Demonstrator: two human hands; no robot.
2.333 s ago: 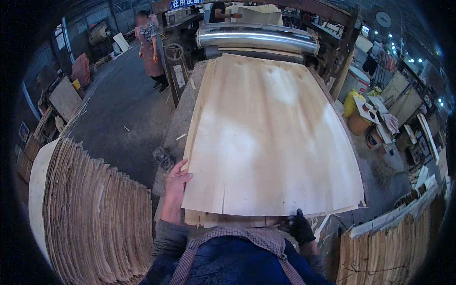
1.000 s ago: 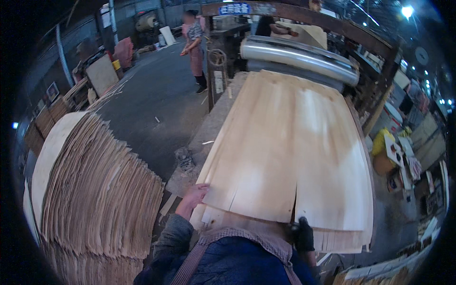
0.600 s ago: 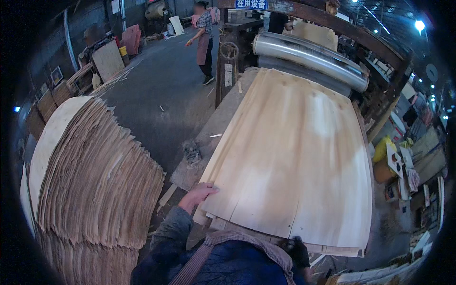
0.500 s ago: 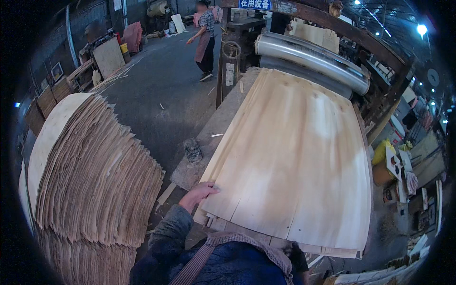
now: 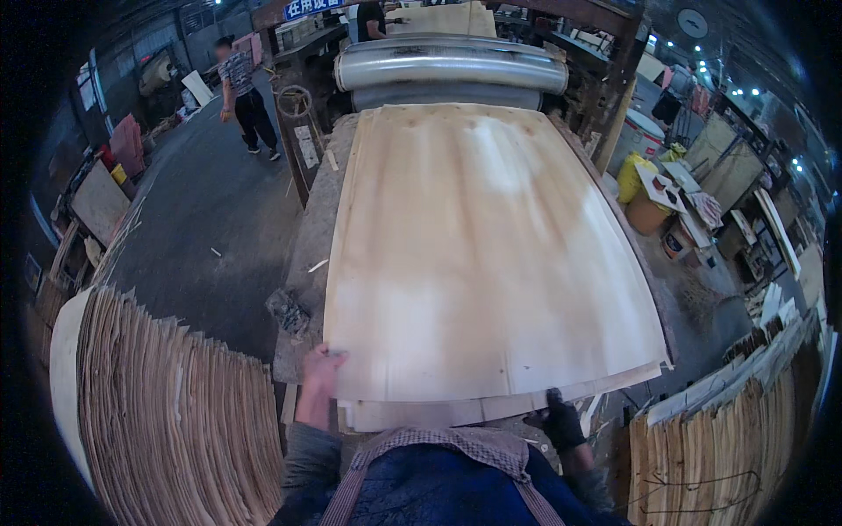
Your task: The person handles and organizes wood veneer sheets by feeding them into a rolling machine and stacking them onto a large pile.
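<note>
A wide, pale wood veneer sheet lies on top of other veneer sheets in front of me. At its near left corner, my bare left hand pinches the edge between thumb and fingers. My right hand, in a dark glove, is closed at the near edge, right of the middle, with a fingertip on the sheet. Part of its grip is hidden beneath the edge. Beyond the far end of the sheets, a shiny metal roller sits above a darker one.
A tall veneer stack stands at my left, another at my right. The machine frame rises beside the rollers. A person is on the floor at far left; another person stands behind the rollers. Buckets are at right.
My view has turned right, so the sheet lies straighter ahead. My right hand has come into view at the near edge. My left hand still holds the left corner.
</note>
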